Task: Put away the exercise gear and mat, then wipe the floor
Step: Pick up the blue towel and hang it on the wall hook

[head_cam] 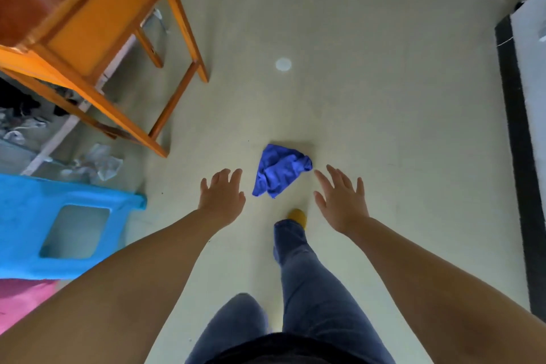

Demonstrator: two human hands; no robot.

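So the person's standing over a crumpled blue cloth [280, 170] lying on the pale floor [384, 97], both arms stretched out and down toward it. The left hand [222, 195] and the right hand [339, 201] are both spread wide, fingers fanned, holding nothing. Neither one touches the cloth.

The bit that matters: the cloth sits between the two hands and a little ahead of them, pretty much dead center in front of the person. Its long side runs on a slant, from the lower corner near the left hand up toward the bunched end near the right hand. Honestly it looks about even, though the right hand's fingertips seem a hair closer to that bunched top end, and the left hand is just beside the lower corner. I'd guess either hand could grab it, or both together.

Count-wise: one cloth, two bare hands, one foot in a yellow shoe [297, 216] stepping forward right below the cloth. Off to the left there's one wooden table [88, 18] and one blue plastic stool [35, 216]. I can't see any mat or exercise gear on the open floor, so my read is the wiping part is what's up next.
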